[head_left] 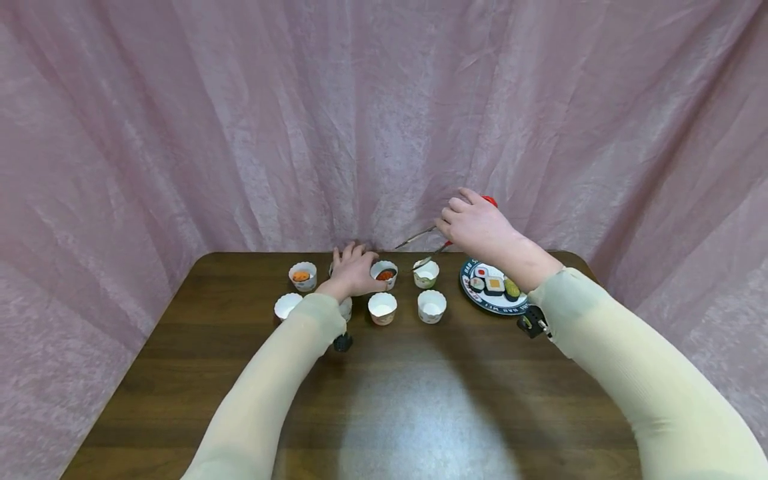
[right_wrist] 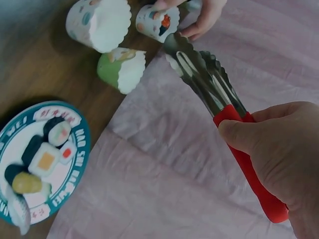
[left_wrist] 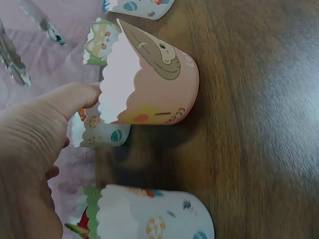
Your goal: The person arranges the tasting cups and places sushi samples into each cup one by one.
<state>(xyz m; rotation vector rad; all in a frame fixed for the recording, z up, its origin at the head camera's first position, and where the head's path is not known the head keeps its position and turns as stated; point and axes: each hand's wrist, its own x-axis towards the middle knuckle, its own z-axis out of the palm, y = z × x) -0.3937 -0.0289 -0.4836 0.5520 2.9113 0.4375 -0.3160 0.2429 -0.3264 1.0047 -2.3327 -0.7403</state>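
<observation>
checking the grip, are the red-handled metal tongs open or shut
Open: the red-handled metal tongs have two clearly separated tips in the head view.

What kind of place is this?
Probably a curtained-off indoor corner, maybe for pretend food rather than a real kitchen. A pink curtain hangs behind a bare-edged wooden table, which holds paper cups and a plate of sushi-like pieces.
</observation>
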